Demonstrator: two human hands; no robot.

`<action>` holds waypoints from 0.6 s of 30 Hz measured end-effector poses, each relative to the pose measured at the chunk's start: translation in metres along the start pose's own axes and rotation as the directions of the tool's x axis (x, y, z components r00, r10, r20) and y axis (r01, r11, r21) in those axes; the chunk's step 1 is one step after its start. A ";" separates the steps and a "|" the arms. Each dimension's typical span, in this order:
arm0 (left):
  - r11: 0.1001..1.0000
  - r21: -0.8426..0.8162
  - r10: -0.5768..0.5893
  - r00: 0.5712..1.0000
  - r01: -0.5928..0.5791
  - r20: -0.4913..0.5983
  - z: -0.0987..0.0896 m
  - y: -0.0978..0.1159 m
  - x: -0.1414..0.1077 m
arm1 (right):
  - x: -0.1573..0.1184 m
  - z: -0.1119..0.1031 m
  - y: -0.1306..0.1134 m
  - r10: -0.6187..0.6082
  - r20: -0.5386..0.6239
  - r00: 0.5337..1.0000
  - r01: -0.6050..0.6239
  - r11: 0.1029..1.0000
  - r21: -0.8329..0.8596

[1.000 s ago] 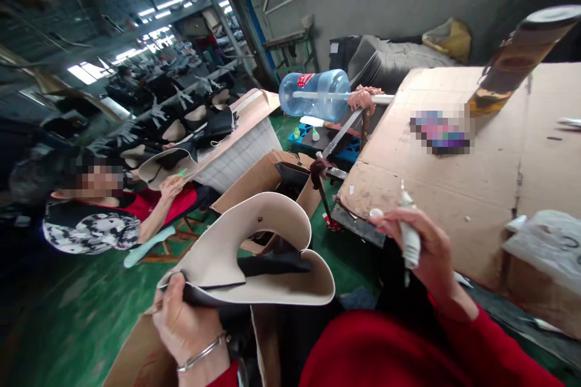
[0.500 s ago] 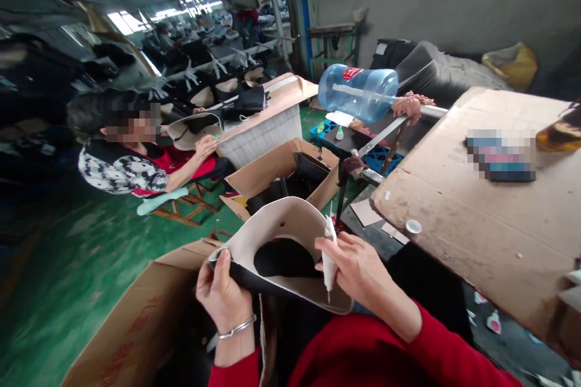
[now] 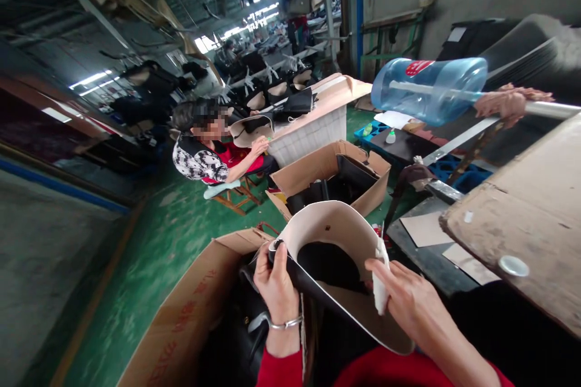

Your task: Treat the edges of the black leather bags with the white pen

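Observation:
My left hand (image 3: 276,281), with a metal bangle at the wrist, pinches the left edge of a curved leather bag panel (image 3: 338,224). The panel is black outside and beige inside, and bends into a loop around a dark oval opening. In my right hand (image 3: 411,293) is a slim white squeeze bottle (image 3: 380,281), pointing downward over the panel's right part. Its lower tip is hard to make out against the beige lining. Below my left hand stands a cardboard box (image 3: 195,308) with black leather pieces (image 3: 236,320) in it.
Ahead, another cardboard box (image 3: 381,184) holds black pieces. A seated co-worker (image 3: 204,157) handles a similar panel beside a covered table (image 3: 313,142). At right are a large blue water bottle (image 3: 431,91) on a bar and a cardboard-topped table (image 3: 535,211) with a white cap (image 3: 514,266).
The view has swung left, so the surroundings appear farther right. Both hands still hold the panel and the bottle; the bottle's tip sits a little higher above the panel's lower edge.

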State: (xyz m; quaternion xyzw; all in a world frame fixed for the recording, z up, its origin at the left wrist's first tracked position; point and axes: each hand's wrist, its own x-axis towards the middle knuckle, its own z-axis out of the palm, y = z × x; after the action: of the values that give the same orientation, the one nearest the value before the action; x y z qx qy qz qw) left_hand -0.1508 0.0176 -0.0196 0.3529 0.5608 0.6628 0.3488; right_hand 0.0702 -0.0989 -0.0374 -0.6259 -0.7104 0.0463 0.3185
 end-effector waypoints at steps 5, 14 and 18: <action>0.999 0.035 0.011 1.000 -0.011 -0.005 -0.004 0.002 -0.001 | -0.012 0.006 0.018 0.082 -0.032 0.996 -0.078 0.989 0.125; 0.998 -0.015 -0.069 0.998 0.069 0.001 -0.010 0.008 -0.007 | -0.013 0.004 0.033 0.373 -0.250 0.894 -0.313 0.917 0.249; 0.983 0.183 -0.007 0.992 -0.016 0.124 -0.029 0.011 -0.011 | -0.012 0.003 0.034 0.482 -0.162 0.861 -0.391 0.831 0.396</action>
State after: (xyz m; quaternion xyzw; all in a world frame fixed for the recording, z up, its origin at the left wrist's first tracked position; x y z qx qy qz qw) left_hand -0.1707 -0.0072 -0.0135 0.4254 0.5958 0.5860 0.3474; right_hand 0.0977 -0.1018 -0.0602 -0.7064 -0.4805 0.1630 0.4935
